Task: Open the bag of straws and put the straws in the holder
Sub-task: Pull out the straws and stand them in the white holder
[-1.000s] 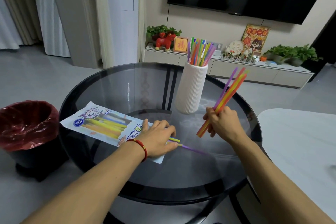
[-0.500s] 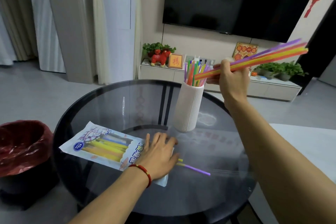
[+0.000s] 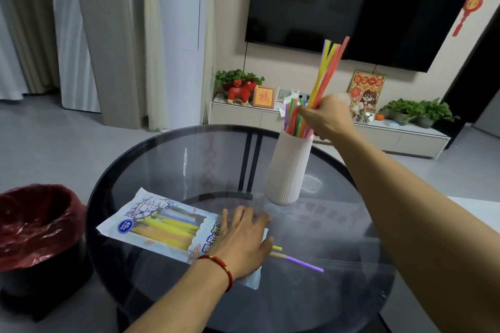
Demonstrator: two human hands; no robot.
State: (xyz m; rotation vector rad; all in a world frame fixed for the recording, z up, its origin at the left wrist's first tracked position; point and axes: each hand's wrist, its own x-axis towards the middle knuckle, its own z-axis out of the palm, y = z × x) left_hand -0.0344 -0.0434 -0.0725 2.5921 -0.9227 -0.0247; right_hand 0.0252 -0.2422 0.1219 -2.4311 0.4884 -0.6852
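Note:
A white ribbed holder (image 3: pixel 288 167) stands on the round glass table (image 3: pixel 162 159), with several coloured straws in it. My right hand (image 3: pixel 326 116) is closed on a bundle of straws (image 3: pixel 328 67), nearly upright, with its lower ends at the holder's mouth. My left hand (image 3: pixel 243 240) lies flat, fingers spread, on the open end of the straw bag (image 3: pixel 159 227), which still holds yellow and orange straws. Two loose straws, one yellow and one purple (image 3: pixel 304 263), stick out from under my left hand.
A black bin with a red liner (image 3: pixel 35 222) stands on the floor left of the table. A white surface (image 3: pixel 481 208) lies at the right. Behind are a low TV cabinet (image 3: pixel 392 138) with ornaments and plants, and a wall-mounted TV.
My right hand has lifted the bundle from beside the holder, swung it from nearly level to upright, and lowered its ends to the holder's mouth. My left hand stays on the bag.

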